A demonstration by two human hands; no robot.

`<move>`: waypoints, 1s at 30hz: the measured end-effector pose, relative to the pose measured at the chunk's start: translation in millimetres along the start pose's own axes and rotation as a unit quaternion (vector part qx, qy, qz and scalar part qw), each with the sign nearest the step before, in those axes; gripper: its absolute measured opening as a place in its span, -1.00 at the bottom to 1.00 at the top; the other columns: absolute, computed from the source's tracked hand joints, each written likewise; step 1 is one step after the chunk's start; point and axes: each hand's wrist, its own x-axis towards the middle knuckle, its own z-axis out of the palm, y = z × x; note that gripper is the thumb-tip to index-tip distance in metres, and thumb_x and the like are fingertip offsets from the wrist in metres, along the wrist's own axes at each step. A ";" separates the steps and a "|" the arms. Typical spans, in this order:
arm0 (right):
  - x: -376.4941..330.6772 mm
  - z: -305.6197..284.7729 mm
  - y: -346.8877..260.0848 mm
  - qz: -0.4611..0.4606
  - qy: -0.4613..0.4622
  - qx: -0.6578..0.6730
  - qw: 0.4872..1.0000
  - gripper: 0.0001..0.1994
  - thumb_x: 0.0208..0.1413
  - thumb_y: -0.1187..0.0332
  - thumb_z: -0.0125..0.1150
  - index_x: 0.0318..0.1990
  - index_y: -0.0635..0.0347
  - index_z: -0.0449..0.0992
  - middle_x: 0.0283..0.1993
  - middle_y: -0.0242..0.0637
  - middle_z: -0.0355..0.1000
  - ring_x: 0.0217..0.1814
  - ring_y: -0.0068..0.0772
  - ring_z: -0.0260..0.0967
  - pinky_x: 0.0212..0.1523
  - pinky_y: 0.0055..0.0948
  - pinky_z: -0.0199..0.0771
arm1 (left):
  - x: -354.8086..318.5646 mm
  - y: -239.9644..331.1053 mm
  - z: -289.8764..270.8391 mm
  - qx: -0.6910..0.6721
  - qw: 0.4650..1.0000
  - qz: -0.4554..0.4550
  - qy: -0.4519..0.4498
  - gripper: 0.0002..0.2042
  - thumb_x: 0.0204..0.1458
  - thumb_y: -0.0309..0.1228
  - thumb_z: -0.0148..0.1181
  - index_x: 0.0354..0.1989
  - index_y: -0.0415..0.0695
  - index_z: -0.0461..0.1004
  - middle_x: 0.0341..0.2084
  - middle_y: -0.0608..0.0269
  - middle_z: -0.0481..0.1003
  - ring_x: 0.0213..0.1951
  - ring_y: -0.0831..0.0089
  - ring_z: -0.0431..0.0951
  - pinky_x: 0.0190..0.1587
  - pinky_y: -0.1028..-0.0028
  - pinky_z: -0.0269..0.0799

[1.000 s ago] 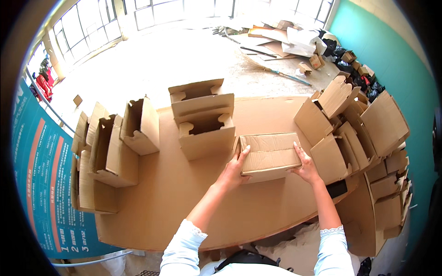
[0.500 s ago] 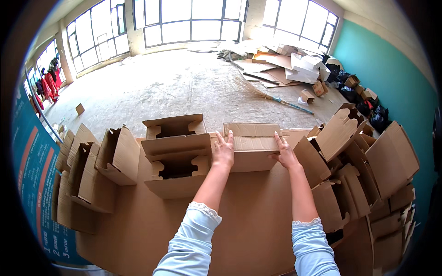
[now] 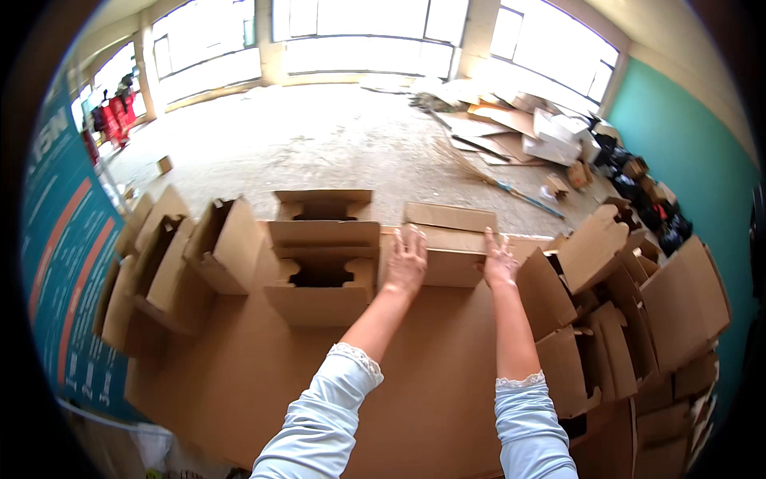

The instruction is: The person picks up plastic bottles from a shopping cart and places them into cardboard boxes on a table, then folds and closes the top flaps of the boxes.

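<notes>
A closed brown cardboard box (image 3: 455,267) stands at the far edge of a cardboard-covered table (image 3: 431,375), its top flap folded down. My left hand (image 3: 407,259) lies over its near left corner with the fingers stretched forward. At the opposite end my right hand (image 3: 500,262) presses on the right corner, fingers pointing up and away. Together my hands hold the box between them. Just left of it stands an open box (image 3: 319,307) with a raised lid flap and notched inner flaps. Another open box (image 3: 323,195) is behind that one.
Several open boxes (image 3: 231,255) stand in a group on the left. Stacked boxes and folded cardboard (image 3: 682,291) crowd the right side. A blue printed banner (image 3: 72,279) rises at the far left. Beyond the table, a broom (image 3: 519,195) and scrap cardboard (image 3: 503,144) lie on the floor.
The view has tilted and shifted, so the scene sits further right. My left hand has slid inward over the box's near left corner. The box stays between my hands.
</notes>
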 end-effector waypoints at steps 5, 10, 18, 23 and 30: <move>9.4 40.9 28.7 0.031 0.068 0.057 0.996 0.02 -0.03 0.18 0.37 0.45 -0.24 -0.30 0.48 0.12 -0.24 0.36 0.13 0.13 0.16 -0.03 0.39 | -89.4 -11.8 -110.6 -0.203 0.973 0.109 -0.014 -0.53 0.08 -0.44 0.07 0.20 -0.25 0.26 0.28 -0.17 0.15 0.31 -0.02 0.17 0.31 0.16 0.13; -57.2 1.8 7.7 -0.020 0.033 0.114 0.993 -0.06 -0.03 0.39 0.30 0.45 -0.04 -0.20 0.50 0.09 -0.37 0.42 0.10 0.02 0.27 -0.08 0.26 | -223.7 -104.8 -162.9 -0.379 0.924 -0.021 0.048 -0.62 0.01 -0.35 0.23 0.00 -0.24 0.46 -0.02 -0.11 0.47 0.06 0.04 0.45 0.14 0.23 0.35; -236.1 41.6 -8.5 -0.209 -0.033 0.186 0.960 -0.13 -0.12 0.39 0.38 0.37 0.22 0.02 0.42 0.07 -0.06 0.42 0.10 -0.05 0.38 -0.10 0.05 | -384.0 -272.1 -140.0 -0.268 0.876 -0.385 0.115 -0.83 -0.02 -0.45 0.19 -0.25 -0.22 0.57 -0.44 0.01 0.58 -0.39 0.12 0.60 -0.29 0.25 0.52; -396.5 22.1 -65.5 -0.214 -0.138 0.397 0.882 -0.40 -0.07 0.43 0.34 0.19 0.28 0.33 0.36 0.01 0.06 0.41 -0.03 0.00 0.35 -0.19 0.12 | -348.5 -302.5 -112.5 -0.318 0.889 -0.307 0.119 -0.70 -0.01 -0.46 0.19 -0.07 -0.24 0.50 -0.14 -0.05 0.53 -0.11 0.05 0.54 -0.05 0.25 0.46; -491.5 -56.2 -139.2 -0.245 -0.142 0.391 0.875 -0.50 0.01 0.42 0.28 0.15 0.25 0.35 0.28 0.03 0.21 0.31 0.05 0.19 0.26 -0.20 0.25 | -223.1 -338.2 -66.6 -0.207 0.943 -0.257 0.032 -0.46 -0.02 -0.28 0.29 0.14 -0.17 0.29 0.11 -0.04 0.37 -0.12 0.11 0.57 -0.09 0.23 0.51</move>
